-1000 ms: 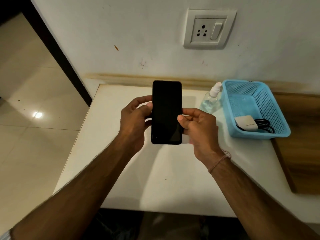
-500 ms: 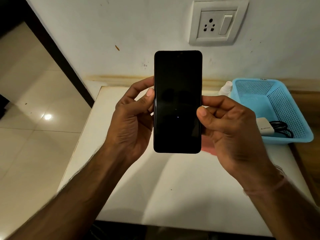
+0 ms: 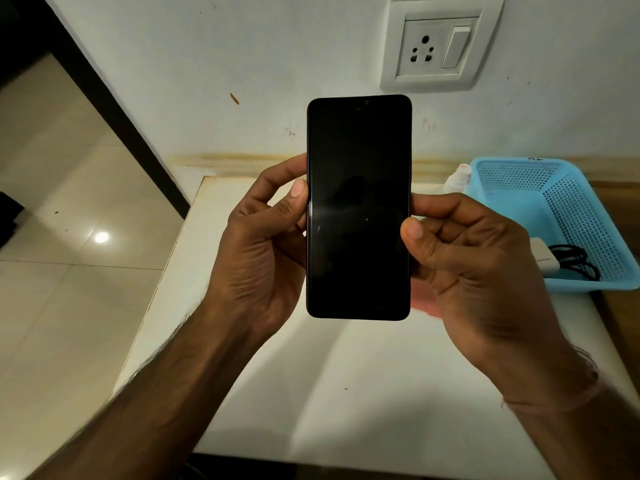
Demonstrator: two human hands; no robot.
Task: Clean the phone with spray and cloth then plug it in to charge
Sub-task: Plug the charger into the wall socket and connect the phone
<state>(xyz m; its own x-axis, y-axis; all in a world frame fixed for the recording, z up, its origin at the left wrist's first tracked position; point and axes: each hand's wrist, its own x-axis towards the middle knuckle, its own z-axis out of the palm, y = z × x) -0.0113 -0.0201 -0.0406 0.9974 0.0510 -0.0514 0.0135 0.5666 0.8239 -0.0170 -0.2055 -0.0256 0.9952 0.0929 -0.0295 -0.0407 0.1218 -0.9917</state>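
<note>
White bench (image 3: 346, 393) below, phone (image 3: 358, 207) upright at frame centre, pinched along its long edges by left hand (image 3: 263, 251) and right hand (image 3: 467, 258); likely light, rigid, slick glass, best gripped by those side edges.

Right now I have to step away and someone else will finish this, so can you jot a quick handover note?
Left hand and right hand: both grip the phone by its long edges, upright above the table, screen dark.
Spray bottle stands at the back of the table beside the blue basket. Charger and its cable lie in the basket. Wall socket is empty.
A pink patch behind the right hand may be the cloth; unclear.
Done: cleaning cannot be judged.
Left: plug the phone in to charge.
</note>
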